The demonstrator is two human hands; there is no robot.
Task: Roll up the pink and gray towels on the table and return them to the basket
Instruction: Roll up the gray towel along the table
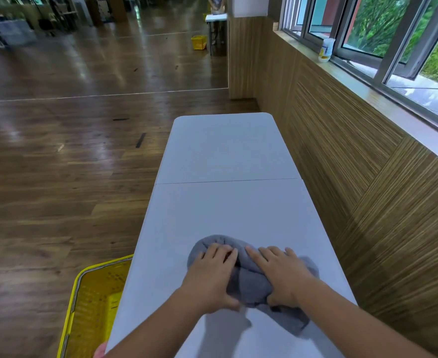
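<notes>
A gray towel [249, 280] lies bunched into a thick roll on the near part of the white table [225, 202]. My left hand [212, 275] lies over the roll's left part, fingers on top and thumb tucked under its near side. My right hand [282, 272] grips the right part the same way, thumb beneath. A loose flap of the towel trails toward me under my right wrist. The yellow basket [93, 306] stands on the floor at the table's left, and a bit of pink shows at its near edge.
A wood-panelled wall and a window sill with a white jar [326, 50] run along the table's right side. Wooden floor stretches to the left. Far off stand another yellow basket [199, 42] and a second white table [216, 18].
</notes>
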